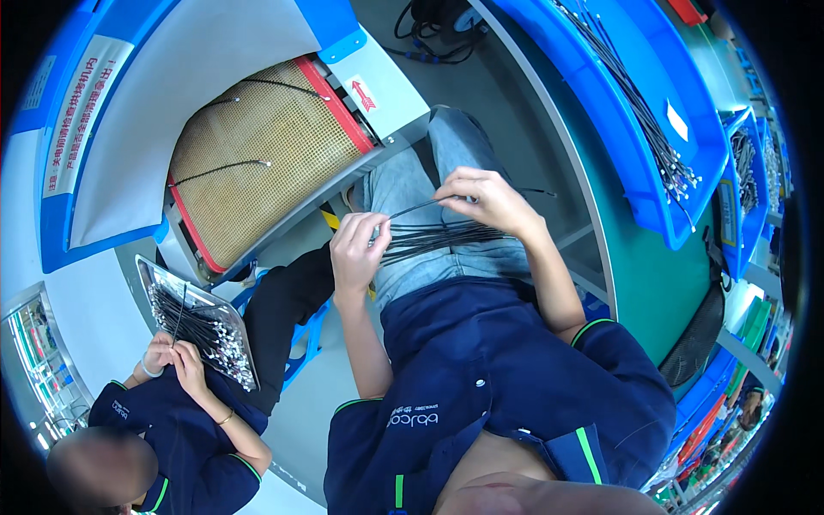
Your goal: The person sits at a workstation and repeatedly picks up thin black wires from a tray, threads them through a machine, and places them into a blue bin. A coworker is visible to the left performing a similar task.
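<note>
While both hands grip a bundle of black cables (438,236), the blue bin (661,206) holds more cables

A green workbench (639,257) with a pale curved edge is seen along the right side. On it a long blue bin (635,163) is set, in which thin black cables with metal ends (639,112) are laid lengthwise; further blue bins (742,184) holding similar cables are placed just beside it toward the rim. At upper left a tan mesh conveyor belt (257,150), bordered in red, is carried by a blue and grey machine; two black cables (227,169) are laid apart on the mesh. At lower left a metal tray (154,279) is filled with more black cables with metal ends (206,330). The grey floor (506,103) is crossed by a dark cord (429,47) near the top.
</note>
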`<state>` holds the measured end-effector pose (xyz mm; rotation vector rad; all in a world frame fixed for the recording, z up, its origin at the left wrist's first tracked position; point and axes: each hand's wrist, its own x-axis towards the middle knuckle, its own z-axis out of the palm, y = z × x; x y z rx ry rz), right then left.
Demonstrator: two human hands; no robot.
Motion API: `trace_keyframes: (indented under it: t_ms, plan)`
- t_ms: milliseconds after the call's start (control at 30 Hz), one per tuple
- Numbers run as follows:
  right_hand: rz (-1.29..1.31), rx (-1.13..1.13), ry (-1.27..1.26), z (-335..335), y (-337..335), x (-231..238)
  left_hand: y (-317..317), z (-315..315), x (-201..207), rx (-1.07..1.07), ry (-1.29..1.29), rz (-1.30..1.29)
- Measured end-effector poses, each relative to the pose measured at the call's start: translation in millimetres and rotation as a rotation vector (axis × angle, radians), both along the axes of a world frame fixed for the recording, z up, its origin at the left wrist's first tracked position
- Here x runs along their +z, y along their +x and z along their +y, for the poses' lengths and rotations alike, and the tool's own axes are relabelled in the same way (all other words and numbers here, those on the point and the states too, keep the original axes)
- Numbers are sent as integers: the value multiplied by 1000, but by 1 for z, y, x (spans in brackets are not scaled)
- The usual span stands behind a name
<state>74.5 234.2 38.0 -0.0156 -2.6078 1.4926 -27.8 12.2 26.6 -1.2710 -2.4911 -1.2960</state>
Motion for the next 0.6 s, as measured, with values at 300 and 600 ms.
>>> trace_keyframes:
  t_ms: [300, 600]
  plan:
    - [34, -150, 40, 0, 0, 6, 2, -1, -19, 204, 206, -493]
    - [41, -99, 78, -24, -12, 2, 54, 46, -43, 115, 878, -1379]
